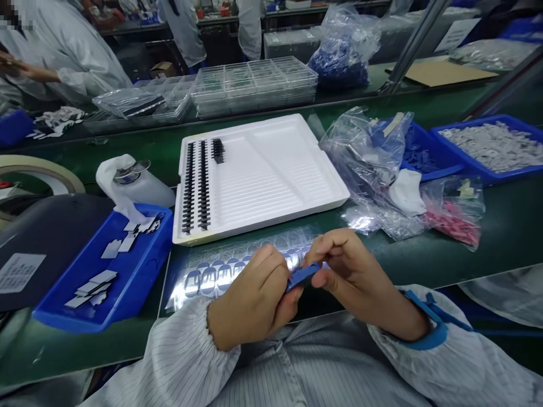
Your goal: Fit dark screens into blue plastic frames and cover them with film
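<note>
Between my two hands is a small flat blue plastic part (304, 276), dark on its underside. My left hand (258, 291) grips its left end with the fingers curled. At the other end, my right hand (345, 271) pinches it between thumb and fingers. Just beyond them on the bench lies a clear sheet of film stickers (216, 276) with rounded outlines. Behind that sits a white foam tray (263, 181), with rows of black parts (203, 186) standing in its left grooves.
At left are a blue bin (139, 282) of small white-and-black pieces, a white bottle (148, 186) and a tape roll (46, 169). To the right lie plastic bags (365, 164), a bag of red parts (453, 217) and a blue tray (496, 175) of pale pieces. Clear boxes (254, 85) stand behind.
</note>
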Demonstrator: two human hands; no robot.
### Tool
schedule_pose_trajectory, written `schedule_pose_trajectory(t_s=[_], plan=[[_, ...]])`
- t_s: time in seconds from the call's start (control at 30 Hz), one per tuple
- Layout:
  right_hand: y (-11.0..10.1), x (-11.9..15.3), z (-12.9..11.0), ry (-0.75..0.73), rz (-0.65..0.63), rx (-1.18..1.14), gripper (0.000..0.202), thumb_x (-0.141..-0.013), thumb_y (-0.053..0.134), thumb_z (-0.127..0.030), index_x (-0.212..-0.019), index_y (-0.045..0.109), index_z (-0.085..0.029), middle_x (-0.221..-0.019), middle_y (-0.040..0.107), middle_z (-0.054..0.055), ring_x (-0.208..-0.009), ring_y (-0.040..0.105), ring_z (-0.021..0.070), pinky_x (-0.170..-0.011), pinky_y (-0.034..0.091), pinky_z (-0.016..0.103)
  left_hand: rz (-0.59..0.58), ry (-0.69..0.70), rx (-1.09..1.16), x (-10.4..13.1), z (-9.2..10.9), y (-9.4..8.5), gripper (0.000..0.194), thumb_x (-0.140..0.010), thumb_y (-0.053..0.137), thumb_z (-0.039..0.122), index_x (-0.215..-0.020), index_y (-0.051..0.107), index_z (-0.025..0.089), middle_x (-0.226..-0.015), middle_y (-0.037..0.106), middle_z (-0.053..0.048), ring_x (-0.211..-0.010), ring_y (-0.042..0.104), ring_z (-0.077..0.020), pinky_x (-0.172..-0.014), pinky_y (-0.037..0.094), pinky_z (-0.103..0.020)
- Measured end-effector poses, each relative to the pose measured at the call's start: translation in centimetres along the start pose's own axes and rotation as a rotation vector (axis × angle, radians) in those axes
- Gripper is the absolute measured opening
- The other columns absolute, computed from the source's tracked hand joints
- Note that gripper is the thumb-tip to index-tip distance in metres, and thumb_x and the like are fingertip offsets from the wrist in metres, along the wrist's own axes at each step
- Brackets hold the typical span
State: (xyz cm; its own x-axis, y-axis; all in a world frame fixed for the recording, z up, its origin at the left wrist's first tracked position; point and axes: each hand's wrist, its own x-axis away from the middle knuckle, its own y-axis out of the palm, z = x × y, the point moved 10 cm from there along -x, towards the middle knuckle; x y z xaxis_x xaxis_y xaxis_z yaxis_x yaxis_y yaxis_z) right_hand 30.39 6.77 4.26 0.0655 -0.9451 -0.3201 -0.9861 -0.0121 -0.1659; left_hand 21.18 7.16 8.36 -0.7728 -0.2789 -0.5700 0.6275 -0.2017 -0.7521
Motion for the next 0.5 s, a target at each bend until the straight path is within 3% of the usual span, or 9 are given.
schedule_pose_trajectory(t_s=[0.13,0.23,0.33,0.43,0.5], plan=[[-0.6,0.7,-1.3,-0.127,-0.015,-0.099,0.021,-0.091,0.049,-0.012,-0.099,0.040,-0.029,-0.089,0.053,-0.001,-0.085,0.055,0.0143,-0.076,0.048,0.035,-0.061,0.128,-0.007,-1.0,1.1,-0.1,0.011,-0.084,0.042,0.011,-0.075,0.044,0.016,-0.068,0.046,-0.004,-0.066,0.038,-0.0170,-0.054,0.040,-0.032],[-1.6,0.7,-1.6,-0.122,-0.009,-0.133,0.015,-0.091,0.054,-0.023,-0.097,0.041,-0.027,-0.090,0.056,-0.001,-0.087,0.058,0.0131,-0.080,0.050,0.035,-0.076,0.284,-0.102,-1.5,2.2,-0.5,0.010,-0.084,0.046,0.012,-0.075,0.048,0.015,-0.068,0.050,-0.005,-0.068,0.040,-0.0183,-0.055,0.040,-0.033],[-1.9,0.7,-0.6,0.100,-0.099,-0.221,0.036,-0.080,0.066,-0.041,-0.103,0.045,-0.023,-0.101,0.059,0.004,-0.095,0.061,0.0151,-0.081,0.053,0.034,-0.155,0.439,-0.281,-2.0,2.9,0.1,0.010,-0.082,0.049,0.009,-0.076,0.054,0.016,-0.071,0.057,-0.004,-0.069,0.044,-0.0189,-0.062,0.040,-0.035],[-2.1,2.0,1.4,0.391,-0.138,-0.301,0.041,-0.074,0.073,-0.032,-0.103,0.046,-0.022,-0.101,0.060,0.003,-0.093,0.063,0.0129,-0.081,0.054,0.030,-0.281,0.554,-0.371,-2.3,3.3,2.0,0.015,-0.082,0.049,0.007,-0.077,0.056,0.019,-0.074,0.061,0.000,-0.068,0.047,-0.0172,-0.068,0.038,-0.035],[-3.0,3.1,2.2,0.451,-0.095,-0.279,0.041,-0.075,0.073,-0.026,-0.104,0.045,-0.023,-0.098,0.061,0.001,-0.088,0.064,0.0118,-0.079,0.054,0.028,-0.319,0.557,-0.373,-2.6,3.5,3.2,0.014,-0.086,0.047,0.011,-0.081,0.057,0.020,-0.076,0.061,0.001,-0.070,0.048,-0.0164,-0.069,0.036,-0.035]])
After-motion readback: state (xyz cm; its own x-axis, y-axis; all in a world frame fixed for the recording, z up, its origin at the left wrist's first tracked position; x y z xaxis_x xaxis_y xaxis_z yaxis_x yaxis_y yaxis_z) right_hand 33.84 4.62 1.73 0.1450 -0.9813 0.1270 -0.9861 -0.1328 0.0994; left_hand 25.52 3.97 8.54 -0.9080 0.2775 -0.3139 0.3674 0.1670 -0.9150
